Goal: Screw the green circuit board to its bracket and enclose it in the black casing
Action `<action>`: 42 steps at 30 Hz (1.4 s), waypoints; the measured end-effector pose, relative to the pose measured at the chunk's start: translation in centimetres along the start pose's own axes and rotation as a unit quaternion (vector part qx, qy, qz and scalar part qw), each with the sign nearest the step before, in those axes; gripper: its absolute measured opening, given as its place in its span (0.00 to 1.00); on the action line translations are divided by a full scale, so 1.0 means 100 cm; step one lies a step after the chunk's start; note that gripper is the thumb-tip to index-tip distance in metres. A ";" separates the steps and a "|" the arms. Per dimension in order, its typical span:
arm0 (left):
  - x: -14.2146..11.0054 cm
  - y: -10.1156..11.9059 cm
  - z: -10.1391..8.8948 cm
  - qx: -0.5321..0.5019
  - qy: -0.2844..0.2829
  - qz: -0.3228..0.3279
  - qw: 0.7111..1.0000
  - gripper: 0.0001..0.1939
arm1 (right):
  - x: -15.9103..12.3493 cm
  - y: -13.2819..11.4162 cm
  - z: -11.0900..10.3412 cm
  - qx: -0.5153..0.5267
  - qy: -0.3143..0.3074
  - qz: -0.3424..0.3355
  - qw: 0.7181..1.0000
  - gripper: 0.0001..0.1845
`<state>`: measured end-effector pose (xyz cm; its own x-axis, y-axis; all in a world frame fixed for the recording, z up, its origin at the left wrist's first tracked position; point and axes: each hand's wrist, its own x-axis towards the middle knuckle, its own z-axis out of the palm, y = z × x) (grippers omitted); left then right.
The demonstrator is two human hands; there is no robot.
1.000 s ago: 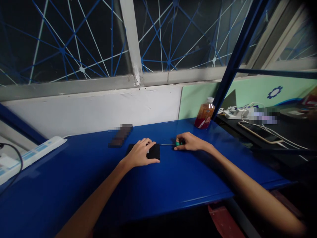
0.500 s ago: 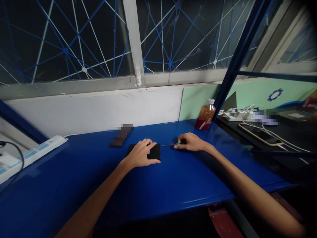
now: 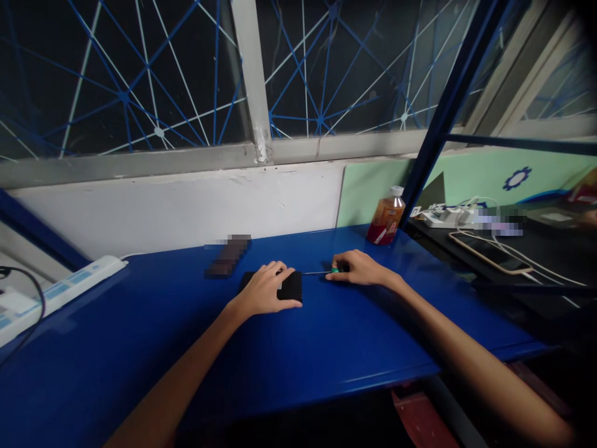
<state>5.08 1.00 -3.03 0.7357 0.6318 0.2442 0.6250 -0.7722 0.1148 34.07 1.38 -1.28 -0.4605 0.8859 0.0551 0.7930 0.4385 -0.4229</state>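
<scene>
A flat black box [image 3: 291,291] lies on the blue table, partly covered by my left hand [image 3: 265,289]. The fingers of that hand rest over its top and far side, while the thumb presses along the near edge. To the right, my right hand [image 3: 357,267] pinches the green handle of a screwdriver [image 3: 317,272] between thumb and fingers. Its thin metal shaft runs level to the right side of the box. Where the tip meets the box is too small to make out.
A dark blurred object [image 3: 229,255] lies behind my left hand. A bottle of reddish drink [image 3: 387,216] stands at the back right. A white power strip [image 3: 63,298] is at the left. On the dark neighbouring table are a phone [image 3: 489,252] and white cables.
My right thumb and fingers have shifted slightly on the screwdriver, showing more of the green handle. The left hand and the black box have stayed put.
</scene>
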 end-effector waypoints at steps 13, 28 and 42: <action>0.000 0.000 -0.001 -0.014 0.006 -0.002 1.000 0.39 | 0.001 0.005 -0.001 -0.001 -0.014 0.009 1.000 0.27; 0.000 0.000 -0.002 -0.012 0.002 -0.002 1.000 0.39 | 0.000 0.004 -0.003 0.024 -0.012 -0.011 1.000 0.25; 0.000 -0.001 -0.001 -0.006 0.001 -0.002 1.000 0.39 | -0.002 0.001 0.000 0.074 -0.032 -0.014 0.997 0.20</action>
<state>5.04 1.06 -2.97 0.7329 0.6342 0.2463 0.6244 -0.7708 0.1267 34.26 1.30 -1.33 -0.5102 0.8599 0.0139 0.7134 0.4322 -0.5516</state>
